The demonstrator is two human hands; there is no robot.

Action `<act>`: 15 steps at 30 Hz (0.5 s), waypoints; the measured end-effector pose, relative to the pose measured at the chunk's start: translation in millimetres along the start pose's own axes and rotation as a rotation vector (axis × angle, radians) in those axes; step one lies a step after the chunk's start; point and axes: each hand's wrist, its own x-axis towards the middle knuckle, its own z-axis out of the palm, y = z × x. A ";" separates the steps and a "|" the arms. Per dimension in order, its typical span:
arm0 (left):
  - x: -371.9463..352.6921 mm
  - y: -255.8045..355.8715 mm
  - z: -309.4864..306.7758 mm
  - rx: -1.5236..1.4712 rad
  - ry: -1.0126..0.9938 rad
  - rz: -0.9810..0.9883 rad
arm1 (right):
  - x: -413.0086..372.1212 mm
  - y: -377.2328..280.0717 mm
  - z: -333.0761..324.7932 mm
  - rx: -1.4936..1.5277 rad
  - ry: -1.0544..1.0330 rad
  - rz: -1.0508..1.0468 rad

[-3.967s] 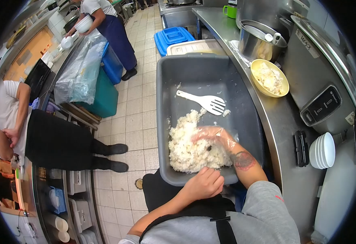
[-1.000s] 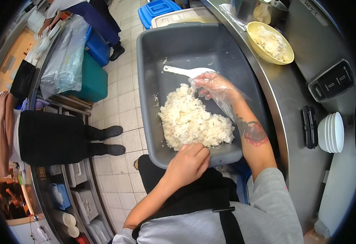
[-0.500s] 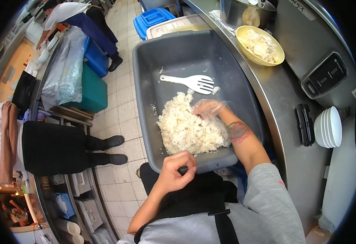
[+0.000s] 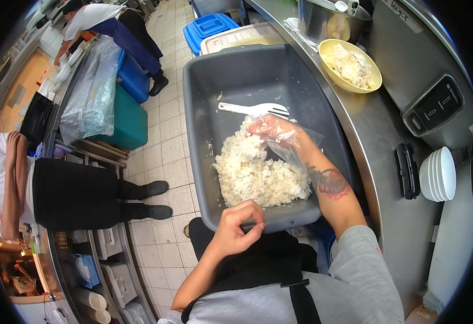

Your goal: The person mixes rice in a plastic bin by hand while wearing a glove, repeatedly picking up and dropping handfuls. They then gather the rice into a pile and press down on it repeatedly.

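A mound of cooked white rice (image 4: 263, 181) lies in the near part of a deep grey plastic tub (image 4: 220, 67). My right hand (image 4: 274, 130), in a loose clear plastic glove, is at the mound's far edge with its fingers curled around a clump of rice. Just beyond that hand lies a white slotted paddle (image 4: 240, 108); the hand and glove cover part of its slotted end. Bare, my left hand (image 4: 240, 227) is closed over the tub's near rim. What its fingers hold, if anything, is hidden.
Along the right runs a steel counter (image 4: 363, 137), bearing a yellow bowl of rice (image 4: 349, 67) and stacked white bowls (image 4: 437, 174). One person with folded arms (image 4: 12, 178) stands at the left; another person (image 4: 107, 24) leans over the far-left counter. Lidded bins (image 4: 208, 29) stand behind the tub.
My right hand has moved away from me across the rice to its far edge, now overlapping the paddle. A hollow shows in the mound. The gap in my left hand has narrowed.
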 end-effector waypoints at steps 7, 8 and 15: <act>-0.4 0.9 1.8 -0.005 0.016 -0.009 | -18.9 -5.1 17.0 -0.042 -0.227 0.143; -0.3 1.0 2.1 -0.007 0.020 -0.016 | -19.9 -1.9 18.6 -0.053 -0.262 0.137; -0.3 1.0 1.9 0.004 0.016 -0.005 | -16.9 3.8 20.8 0.040 -0.259 0.216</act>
